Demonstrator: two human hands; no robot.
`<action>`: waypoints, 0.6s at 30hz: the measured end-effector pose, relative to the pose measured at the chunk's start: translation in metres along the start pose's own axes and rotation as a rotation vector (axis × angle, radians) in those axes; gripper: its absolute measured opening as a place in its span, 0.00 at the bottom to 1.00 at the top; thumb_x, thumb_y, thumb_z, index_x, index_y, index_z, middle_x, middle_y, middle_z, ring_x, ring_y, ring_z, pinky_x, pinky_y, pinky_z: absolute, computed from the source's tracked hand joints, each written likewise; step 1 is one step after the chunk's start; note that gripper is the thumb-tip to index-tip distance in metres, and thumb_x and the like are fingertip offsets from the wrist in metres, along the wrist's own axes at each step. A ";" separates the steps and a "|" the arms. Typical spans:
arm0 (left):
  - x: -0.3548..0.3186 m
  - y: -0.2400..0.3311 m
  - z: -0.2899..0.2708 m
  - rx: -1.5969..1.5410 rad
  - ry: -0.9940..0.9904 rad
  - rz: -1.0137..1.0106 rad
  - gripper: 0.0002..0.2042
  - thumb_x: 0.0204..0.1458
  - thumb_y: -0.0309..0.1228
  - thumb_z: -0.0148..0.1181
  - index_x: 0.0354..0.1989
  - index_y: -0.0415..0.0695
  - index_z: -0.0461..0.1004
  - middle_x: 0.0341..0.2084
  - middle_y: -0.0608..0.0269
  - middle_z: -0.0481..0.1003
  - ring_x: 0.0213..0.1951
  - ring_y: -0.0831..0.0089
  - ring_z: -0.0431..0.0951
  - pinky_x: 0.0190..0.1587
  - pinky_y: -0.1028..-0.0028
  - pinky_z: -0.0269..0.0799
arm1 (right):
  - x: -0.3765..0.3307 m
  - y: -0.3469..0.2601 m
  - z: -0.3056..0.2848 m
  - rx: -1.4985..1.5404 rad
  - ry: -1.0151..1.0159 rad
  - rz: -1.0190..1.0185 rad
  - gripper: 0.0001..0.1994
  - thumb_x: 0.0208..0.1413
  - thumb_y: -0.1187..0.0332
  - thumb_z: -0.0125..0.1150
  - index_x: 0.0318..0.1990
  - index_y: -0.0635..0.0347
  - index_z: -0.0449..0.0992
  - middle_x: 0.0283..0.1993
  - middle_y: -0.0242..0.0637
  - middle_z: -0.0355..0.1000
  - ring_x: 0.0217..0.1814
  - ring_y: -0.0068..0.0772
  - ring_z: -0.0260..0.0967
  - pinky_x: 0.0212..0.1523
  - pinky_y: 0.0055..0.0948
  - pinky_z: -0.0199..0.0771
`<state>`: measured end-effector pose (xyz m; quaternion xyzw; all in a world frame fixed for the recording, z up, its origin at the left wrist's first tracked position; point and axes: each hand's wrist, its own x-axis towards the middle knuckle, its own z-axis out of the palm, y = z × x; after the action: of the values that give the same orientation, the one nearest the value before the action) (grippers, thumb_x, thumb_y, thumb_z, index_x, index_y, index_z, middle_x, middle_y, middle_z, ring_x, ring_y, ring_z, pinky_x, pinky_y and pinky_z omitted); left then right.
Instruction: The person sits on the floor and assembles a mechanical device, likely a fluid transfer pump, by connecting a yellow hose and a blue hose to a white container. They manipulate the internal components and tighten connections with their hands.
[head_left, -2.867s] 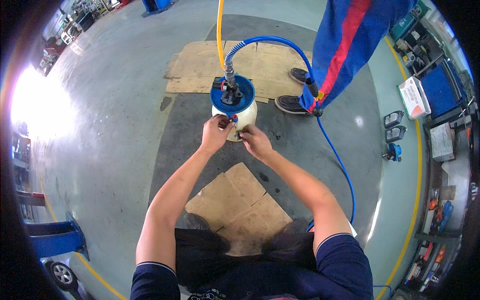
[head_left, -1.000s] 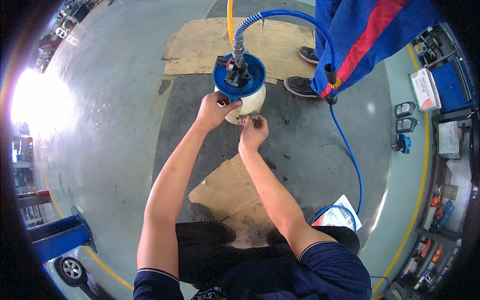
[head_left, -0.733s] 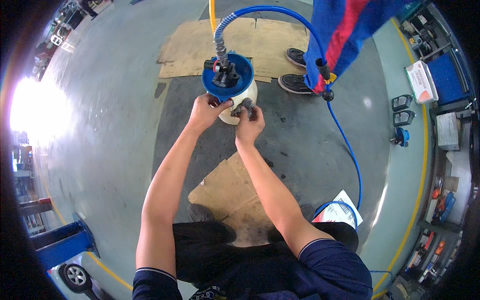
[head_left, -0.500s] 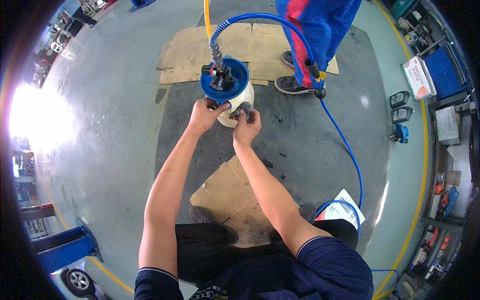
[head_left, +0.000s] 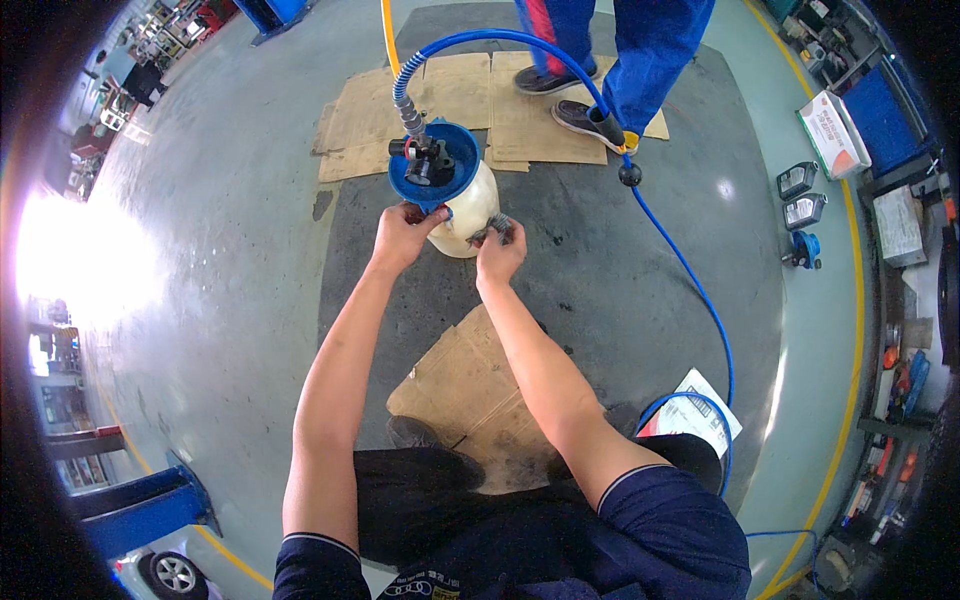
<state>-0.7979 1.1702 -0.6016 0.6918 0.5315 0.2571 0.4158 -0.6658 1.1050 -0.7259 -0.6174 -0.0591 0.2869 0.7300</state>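
Observation:
In front of me stands a rounded cream-white tank (head_left: 468, 212) with a wide blue funnel-shaped top (head_left: 462, 158). Black and metal valve fittings (head_left: 428, 160) sit in that top, with hoses joined to them. My left hand (head_left: 400, 240) is closed at the near edge of the blue top, thumb against the tank's upper side; what its fingers grip underneath is hidden. Against the tank's lower right side, my right hand (head_left: 503, 258) pinches a small crumpled grey rag (head_left: 492, 230).
A blue hose (head_left: 700, 290) arches from the fittings and runs down the right. Another person's shoes (head_left: 555, 82) stand on cardboard (head_left: 460, 85) beyond the tank. More cardboard (head_left: 465, 375) lies below my arms. Black bottles (head_left: 802, 210) and a white box (head_left: 832, 135) stand at right.
My right hand has slid with the rag slightly lower and away from the blue top, baring more of the tank. The other person's feet have shifted left. My left hand stays at the top's edge.

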 end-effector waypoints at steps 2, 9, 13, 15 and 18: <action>0.010 0.011 0.004 -0.030 -0.006 0.038 0.19 0.55 0.43 0.77 0.41 0.37 0.86 0.30 0.61 0.85 0.33 0.79 0.79 0.40 0.71 0.75 | 0.027 0.028 0.001 -0.167 0.077 -0.158 0.10 0.61 0.81 0.61 0.50 0.68 0.76 0.44 0.39 0.75 0.41 0.31 0.77 0.38 0.32 0.83; 0.005 -0.001 0.001 -0.008 -0.013 0.022 0.19 0.55 0.44 0.78 0.41 0.37 0.86 0.29 0.63 0.84 0.31 0.79 0.77 0.38 0.70 0.74 | -0.009 -0.002 0.010 -0.231 0.070 -0.225 0.06 0.59 0.77 0.65 0.43 0.69 0.81 0.44 0.41 0.75 0.42 0.33 0.78 0.43 0.33 0.79; 0.007 -0.003 0.003 -0.024 -0.022 0.030 0.20 0.54 0.45 0.78 0.40 0.37 0.86 0.28 0.62 0.84 0.31 0.78 0.77 0.38 0.70 0.74 | -0.018 -0.023 0.008 -0.142 0.005 -0.302 0.07 0.59 0.73 0.67 0.42 0.67 0.82 0.45 0.43 0.75 0.46 0.40 0.76 0.51 0.37 0.75; 0.008 -0.014 0.000 0.013 -0.019 0.008 0.21 0.54 0.45 0.78 0.40 0.37 0.86 0.28 0.62 0.84 0.31 0.77 0.78 0.38 0.70 0.74 | -0.018 -0.018 0.007 -0.109 0.009 -0.209 0.08 0.59 0.71 0.68 0.42 0.66 0.83 0.46 0.44 0.76 0.50 0.43 0.75 0.55 0.39 0.74; 0.020 0.006 0.004 0.077 -0.042 0.009 0.22 0.54 0.46 0.78 0.40 0.36 0.86 0.28 0.61 0.84 0.31 0.76 0.78 0.39 0.69 0.75 | 0.025 0.031 0.001 -0.037 0.086 -0.017 0.06 0.62 0.75 0.67 0.44 0.66 0.82 0.46 0.43 0.78 0.49 0.38 0.76 0.51 0.37 0.75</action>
<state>-0.7857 1.1877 -0.6004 0.7150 0.5289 0.2238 0.3987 -0.6564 1.1207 -0.7608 -0.6419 -0.0381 0.2530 0.7229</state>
